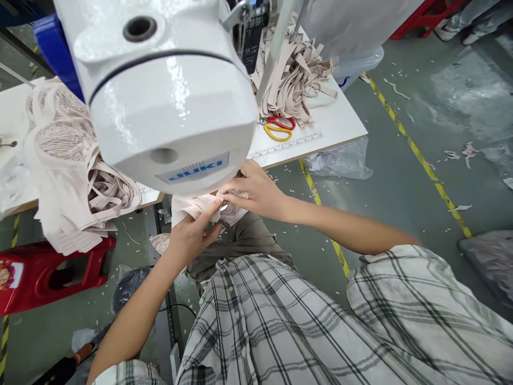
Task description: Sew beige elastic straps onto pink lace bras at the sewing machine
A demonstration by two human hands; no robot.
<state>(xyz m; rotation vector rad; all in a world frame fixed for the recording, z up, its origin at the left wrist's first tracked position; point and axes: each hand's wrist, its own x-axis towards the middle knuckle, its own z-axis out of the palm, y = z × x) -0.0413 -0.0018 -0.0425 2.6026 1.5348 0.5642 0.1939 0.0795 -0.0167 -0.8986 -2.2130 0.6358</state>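
We pinch the pale pink, lace-trimmed cloth piece (191,205) in our left hand (187,238) and right hand (262,193), below the white, rounded sewing-machine head (172,120) near the front edge of the white counter (340,118), where uneven pulling could pucker its thin fabric.

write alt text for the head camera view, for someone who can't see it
A person's left hand and right hand hold pale pink fabric by the head of a white Juki sewing machine. Pale fabric strips and scissors with red and yellow handles lie on the table to the right; lacy fabric pieces are heaped on the left.
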